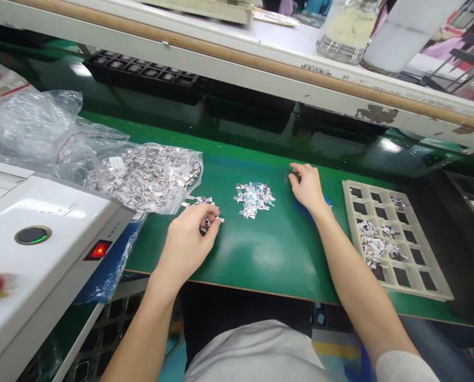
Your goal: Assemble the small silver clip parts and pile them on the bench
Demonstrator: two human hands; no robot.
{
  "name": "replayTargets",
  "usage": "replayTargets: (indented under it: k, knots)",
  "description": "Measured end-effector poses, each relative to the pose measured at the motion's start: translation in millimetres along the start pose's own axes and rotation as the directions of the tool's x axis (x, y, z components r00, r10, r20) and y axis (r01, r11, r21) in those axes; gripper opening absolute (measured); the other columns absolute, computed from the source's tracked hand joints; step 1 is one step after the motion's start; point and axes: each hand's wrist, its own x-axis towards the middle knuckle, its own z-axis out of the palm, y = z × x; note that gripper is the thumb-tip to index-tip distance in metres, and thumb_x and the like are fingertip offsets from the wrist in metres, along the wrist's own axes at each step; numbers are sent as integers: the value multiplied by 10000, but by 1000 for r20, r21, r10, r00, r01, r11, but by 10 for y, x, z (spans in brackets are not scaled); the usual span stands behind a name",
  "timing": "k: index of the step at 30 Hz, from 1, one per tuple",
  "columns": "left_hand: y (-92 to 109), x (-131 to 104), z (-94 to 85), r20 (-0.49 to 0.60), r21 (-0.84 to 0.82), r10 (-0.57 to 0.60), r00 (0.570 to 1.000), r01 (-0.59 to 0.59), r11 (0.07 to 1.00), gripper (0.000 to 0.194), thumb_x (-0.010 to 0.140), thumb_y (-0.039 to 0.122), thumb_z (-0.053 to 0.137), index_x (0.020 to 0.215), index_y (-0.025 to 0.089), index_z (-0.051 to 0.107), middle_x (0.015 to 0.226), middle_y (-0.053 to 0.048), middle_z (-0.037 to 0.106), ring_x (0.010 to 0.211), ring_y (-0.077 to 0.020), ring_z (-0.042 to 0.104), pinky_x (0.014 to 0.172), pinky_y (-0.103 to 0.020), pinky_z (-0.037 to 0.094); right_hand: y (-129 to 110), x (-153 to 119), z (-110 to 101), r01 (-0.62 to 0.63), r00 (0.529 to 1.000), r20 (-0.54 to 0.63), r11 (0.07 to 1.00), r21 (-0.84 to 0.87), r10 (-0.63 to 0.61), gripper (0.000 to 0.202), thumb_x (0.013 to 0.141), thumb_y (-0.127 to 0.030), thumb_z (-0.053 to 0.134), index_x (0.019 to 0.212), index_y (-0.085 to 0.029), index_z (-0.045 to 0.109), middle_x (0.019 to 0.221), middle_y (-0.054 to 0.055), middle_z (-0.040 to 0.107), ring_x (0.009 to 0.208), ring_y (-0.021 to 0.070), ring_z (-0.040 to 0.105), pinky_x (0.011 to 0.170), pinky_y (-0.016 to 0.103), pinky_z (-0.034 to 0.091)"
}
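Note:
My left hand [189,236] is curled at the table's left, thumb and fingertips closing around small silvery metal pieces; one piece shows at the fingertips. Just behind it, a few loose metal pieces [198,201] lie by the mouth of a clear plastic bag [151,178] full of similar parts. A pile of small white and silver pieces [255,199] with blue bits rests between my hands. My right hand [308,187] hovers at the right, fingers bent and thumb apart, with nothing visible in it. A blue object [328,201] is partly hidden under that wrist.
A cream compartment tray [352,228] holding small pieces lies at the right of the green table [260,254]. At the left stands a white machine [61,212] with a red lit switch [97,250]. A shelf edge [237,55] crosses above, with a black tray [141,71] beneath.

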Motion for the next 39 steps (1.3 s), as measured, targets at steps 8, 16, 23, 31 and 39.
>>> replayTargets:
  k: [8, 16, 23, 31, 39]
  knots:
    - [131, -187, 173, -15, -385, -74, 997, 62, 921, 123, 959, 289, 725, 965, 266, 845, 959, -45, 796, 879, -211, 709, 776, -341, 563, -40, -1, 85, -10, 998, 61, 997, -70, 15, 393, 985, -277, 518, 1296, -194, 744, 1200, 196, 584, 1137, 409, 526, 978, 676, 500]
    - [181, -294, 331, 123, -684, -245, 962, 260, 681, 199, 945, 343, 769, 1087, 227, 847, 1031, -76, 784, 832, -206, 787, 756, -334, 665, -77, 3, 63, -29, 999, 19, 998, 51, 28, 212, 953, -217, 561, 1102, -214, 711, 1125, 148, 650, 1112, 360, 565, 1023, 571, 501]
    - [236, -323, 388, 147, -785, -388, 910, 346, 514, 234, 858, 368, 878, 970, 173, 812, 938, -96, 829, 907, -274, 831, 826, -370, 706, -214, 12, -38, -66, 996, -44, 985, 158, 74, 126, 971, -224, 543, 938, -229, 664, 1028, 111, 708, 998, 310, 637, 958, 484, 512]
    - [246, -366, 399, 93, -829, -457, 884, 323, 456, 264, 775, 334, 943, 860, 172, 752, 931, -90, 842, 886, -281, 838, 841, -379, 708, -1264, -617, -428, -98, 957, 267, 743, 663, -112, 88, 1002, -258, 616, 956, -235, 687, 985, 43, 766, 933, 223, 717, 865, 377, 566]
    - [232, -394, 410, 78, -801, -419, 905, 307, 515, 224, 820, 355, 911, 876, 180, 783, 958, -86, 847, 924, -276, 833, 920, -420, 699, -1545, -867, -476, -110, 861, 407, 668, 736, -306, 122, 1033, -213, 592, 1002, -243, 705, 940, 15, 770, 874, 195, 724, 826, 354, 572]
